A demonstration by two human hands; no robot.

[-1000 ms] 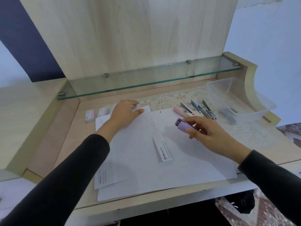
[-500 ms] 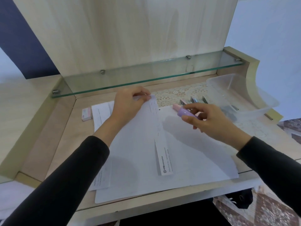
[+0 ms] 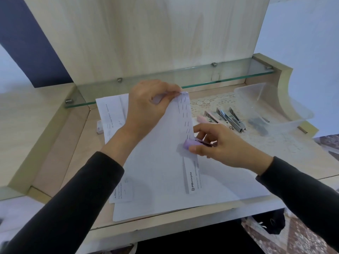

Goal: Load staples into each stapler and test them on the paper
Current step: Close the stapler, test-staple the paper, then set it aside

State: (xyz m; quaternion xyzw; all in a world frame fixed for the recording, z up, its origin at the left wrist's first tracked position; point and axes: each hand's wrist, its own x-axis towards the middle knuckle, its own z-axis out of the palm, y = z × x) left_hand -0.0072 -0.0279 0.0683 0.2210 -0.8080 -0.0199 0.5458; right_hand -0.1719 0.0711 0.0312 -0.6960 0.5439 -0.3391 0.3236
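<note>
Where the folded paper (image 3: 176,125) is lifted off the desk, its raised edge shows rows of short staple marks, and the lilac stapler (image 3: 190,143) sits against that edge, partway down it. The right hand (image 3: 218,143) is closed around the stapler, thumb below and fingers over the top, its black sleeve reaching in from the lower right. The left hand (image 3: 148,107) pinches the paper's top corner between thumb and fingertips and holds it up, the wrist bent and the forearm angled in from the lower left. The paper's lower part, printed with a letterhead, lies on a larger sheet (image 3: 220,189) that covers the front of the desk (image 3: 55,143). More printed sheets (image 3: 110,110) lie behind the left hand, with a small staple box (image 3: 99,127) at their left edge. To the right, a row of staplers (image 3: 225,118), pink and metal, rests on a lace mat (image 3: 211,101). Beyond them stands a clear tub (image 3: 271,105) with dark items inside. A glass shelf (image 3: 183,77) spans the back below a pale wood panel (image 3: 146,33); the walls to either side are white.
</note>
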